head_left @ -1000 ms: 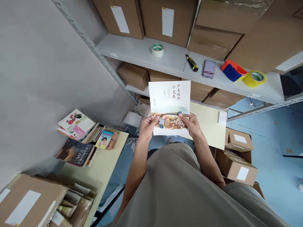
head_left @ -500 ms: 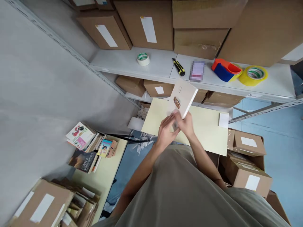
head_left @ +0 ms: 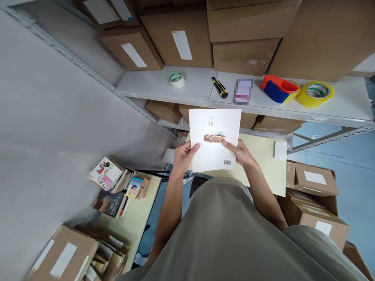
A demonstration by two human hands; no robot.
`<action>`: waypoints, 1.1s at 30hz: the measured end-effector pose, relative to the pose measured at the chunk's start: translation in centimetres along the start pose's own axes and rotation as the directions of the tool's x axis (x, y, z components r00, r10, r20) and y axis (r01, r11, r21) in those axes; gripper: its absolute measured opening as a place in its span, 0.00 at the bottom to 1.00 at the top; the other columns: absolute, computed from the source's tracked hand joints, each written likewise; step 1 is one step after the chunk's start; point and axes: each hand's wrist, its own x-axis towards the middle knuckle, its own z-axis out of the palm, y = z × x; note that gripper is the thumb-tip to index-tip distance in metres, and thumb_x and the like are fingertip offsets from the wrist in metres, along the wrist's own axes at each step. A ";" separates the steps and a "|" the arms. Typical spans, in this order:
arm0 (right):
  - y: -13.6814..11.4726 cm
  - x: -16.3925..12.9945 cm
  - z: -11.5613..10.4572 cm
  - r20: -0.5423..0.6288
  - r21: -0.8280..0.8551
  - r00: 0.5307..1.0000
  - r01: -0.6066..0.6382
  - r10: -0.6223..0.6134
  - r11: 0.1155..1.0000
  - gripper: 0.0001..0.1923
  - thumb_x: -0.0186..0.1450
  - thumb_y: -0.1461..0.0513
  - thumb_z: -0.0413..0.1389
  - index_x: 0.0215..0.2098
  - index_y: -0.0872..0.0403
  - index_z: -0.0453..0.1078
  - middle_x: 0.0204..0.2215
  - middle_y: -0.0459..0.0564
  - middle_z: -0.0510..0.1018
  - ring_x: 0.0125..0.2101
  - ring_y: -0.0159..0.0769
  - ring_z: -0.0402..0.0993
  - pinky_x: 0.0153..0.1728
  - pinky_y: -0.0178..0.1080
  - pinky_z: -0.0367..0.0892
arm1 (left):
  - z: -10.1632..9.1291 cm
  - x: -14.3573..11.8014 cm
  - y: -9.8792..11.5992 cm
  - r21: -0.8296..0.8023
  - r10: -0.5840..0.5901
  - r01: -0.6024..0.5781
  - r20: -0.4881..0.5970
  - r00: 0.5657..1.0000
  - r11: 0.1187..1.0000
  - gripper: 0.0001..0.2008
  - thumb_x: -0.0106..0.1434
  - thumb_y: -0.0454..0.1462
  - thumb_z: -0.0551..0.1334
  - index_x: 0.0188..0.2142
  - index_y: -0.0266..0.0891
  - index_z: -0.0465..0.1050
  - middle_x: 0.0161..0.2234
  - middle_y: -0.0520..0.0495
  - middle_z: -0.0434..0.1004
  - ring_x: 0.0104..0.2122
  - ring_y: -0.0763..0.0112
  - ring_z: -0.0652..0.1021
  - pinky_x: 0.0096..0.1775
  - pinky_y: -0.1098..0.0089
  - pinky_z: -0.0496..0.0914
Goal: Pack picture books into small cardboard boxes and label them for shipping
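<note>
A white book (head_left: 215,154) with a small picture, a few characters and a barcode on its cover is held up in front of me, its cover facing me. My left hand (head_left: 184,156) grips its left edge, thumb on the cover. On the opposite edge, my right hand (head_left: 238,152) holds it the same way, thumb over the end of the picture. The fingers behind the book are hidden. Beneath it lies a pale yellow tabletop (head_left: 260,168), partly covered by the book.
On the shelf (head_left: 196,84) ahead are white tape (head_left: 177,80), a box cutter (head_left: 219,88), a blurred purple item (head_left: 243,91), a tape dispenser (head_left: 279,89) and yellow tape (head_left: 315,93). Books (head_left: 109,203) and cartons (head_left: 63,253) sit left; more cartons (head_left: 315,177) stand right.
The book has turned from a tilted position with its spine showing to face me squarely. My hands have moved apart, from together at its lower end to opposite side edges.
</note>
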 end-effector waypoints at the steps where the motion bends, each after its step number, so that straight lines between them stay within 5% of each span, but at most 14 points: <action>1: 0.0 0.4 -0.1 0.005 -0.017 1.000 0.008 -0.008 1.000 0.38 0.55 0.31 0.81 0.47 0.50 0.89 0.49 0.59 0.94 0.47 0.59 0.93 0.46 0.54 0.89 | 0.0 -0.1 0.1 0.010 0.019 -0.019 -0.011 1.000 1.000 0.35 0.55 0.64 0.86 0.44 0.37 0.93 0.37 0.41 0.93 0.35 0.57 0.88 0.37 0.65 0.81; 4: 0.0 1.4 0.0 -0.064 -0.126 0.992 0.099 -0.108 0.987 0.41 0.58 0.30 0.78 0.54 0.50 0.88 0.57 0.60 0.93 0.58 0.63 0.90 0.60 0.60 0.87 | -0.1 0.0 0.7 0.081 0.101 -0.096 -0.055 0.993 0.992 0.33 0.59 0.65 0.83 0.45 0.38 0.93 0.37 0.43 0.93 0.35 0.58 0.86 0.36 0.66 0.79; 8: 0.5 1.9 1.7 -0.275 -0.301 0.893 0.271 -0.356 0.914 0.52 0.62 0.29 0.74 0.74 0.46 0.79 0.79 0.59 0.76 0.82 0.63 0.68 0.80 0.64 0.70 | 0.7 0.0 1.0 0.280 0.290 -0.226 -0.213 0.933 0.933 0.27 0.67 0.61 0.79 0.44 0.40 0.93 0.36 0.47 0.91 0.35 0.61 0.85 0.36 0.68 0.76; 11: 1.1 1.3 4.2 -0.129 -0.253 0.930 0.305 -0.345 0.918 0.57 0.62 0.31 0.76 0.81 0.44 0.73 0.85 0.58 0.67 0.83 0.61 0.67 0.78 0.61 0.73 | 2.5 -0.6 0.0 0.433 0.412 -0.276 -0.260 0.873 0.858 0.20 0.74 0.55 0.75 0.46 0.42 0.94 0.37 0.46 0.92 0.37 0.58 0.88 0.42 0.65 0.80; 14: 1.4 1.2 5.9 0.007 -0.178 0.962 0.269 -0.272 0.946 0.52 0.56 0.33 0.81 0.69 0.48 0.82 0.72 0.60 0.84 0.71 0.63 0.82 0.68 0.59 0.84 | 4.3 -1.7 -1.4 0.484 0.479 -0.373 -0.114 0.870 0.792 0.18 0.74 0.51 0.76 0.55 0.47 0.94 0.48 0.42 0.95 0.49 0.51 0.93 0.55 0.60 0.85; 17: 0.9 1.9 5.3 -0.069 -0.072 0.978 0.190 -0.195 0.979 0.41 0.59 0.29 0.78 0.51 0.52 0.87 0.52 0.58 0.94 0.59 0.62 0.90 0.63 0.59 0.86 | 4.1 -2.3 -1.8 0.398 0.450 -0.434 0.059 0.891 0.808 0.24 0.74 0.50 0.76 0.66 0.49 0.89 0.61 0.42 0.93 0.55 0.53 0.93 0.62 0.59 0.87; 23: -1.3 2.4 2.1 -0.032 0.060 0.991 0.133 -0.131 0.989 0.39 0.58 0.32 0.81 0.54 0.49 0.88 0.56 0.55 0.94 0.62 0.61 0.90 0.70 0.60 0.81 | -0.8 -0.8 1.0 0.025 0.312 -0.322 -0.332 0.890 0.946 0.18 0.67 0.53 0.80 0.39 0.42 0.92 0.46 0.39 0.96 0.47 0.53 0.95 0.48 0.62 0.90; 29: -2.1 2.0 2.1 0.003 0.040 0.993 0.121 -0.121 0.992 0.45 0.56 0.31 0.81 0.61 0.47 0.87 0.58 0.55 0.94 0.62 0.63 0.90 0.69 0.61 0.83 | -2.3 0.1 1.9 -0.105 0.212 -0.270 -0.383 0.899 0.957 0.17 0.55 0.49 0.86 0.34 0.42 0.90 0.38 0.43 0.95 0.37 0.61 0.93 0.34 0.72 0.81; 31: -2.0 2.0 2.0 0.021 0.026 0.992 0.124 -0.124 0.992 0.46 0.56 0.31 0.81 0.62 0.47 0.87 0.58 0.55 0.93 0.63 0.62 0.90 0.70 0.61 0.82 | -2.5 0.3 1.6 -0.105 0.214 -0.274 -0.393 0.894 0.956 0.17 0.53 0.48 0.86 0.33 0.41 0.89 0.40 0.43 0.95 0.36 0.63 0.92 0.33 0.72 0.79; 33: -1.8 2.1 1.9 0.039 0.009 0.991 0.128 -0.128 0.992 0.44 0.57 0.31 0.80 0.61 0.47 0.88 0.58 0.55 0.93 0.65 0.62 0.89 0.71 0.61 0.81 | -2.7 0.4 1.1 -0.145 0.162 -0.216 -0.313 0.936 0.966 0.20 0.53 0.50 0.85 0.37 0.41 0.90 0.44 0.41 0.95 0.40 0.59 0.93 0.37 0.69 0.81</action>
